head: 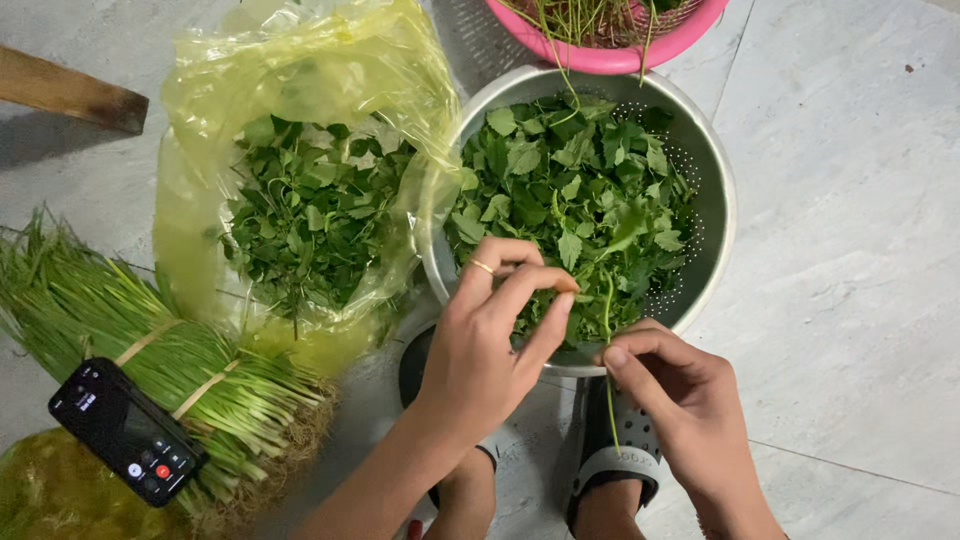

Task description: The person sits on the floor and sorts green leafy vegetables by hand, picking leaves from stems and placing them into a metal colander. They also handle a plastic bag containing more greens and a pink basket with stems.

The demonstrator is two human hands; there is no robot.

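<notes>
My right hand [680, 395] pinches a thin green herb stem [609, 330] that hangs down past my foot. My left hand [490, 335], with a ring on one finger, plucks at the leaves at the top of that stem, fingertips pinched together. Both hands hover at the near rim of a metal colander [712, 215] filled with picked green leaves [580, 190].
A yellow plastic bag [300, 90] holding leafy stems lies left of the colander. A tied bundle of green chives [150, 350] lies at left, with a black phone [127, 432] resting on it. A pink basket [610, 55] stands behind. My sandalled feet [615, 465] are below.
</notes>
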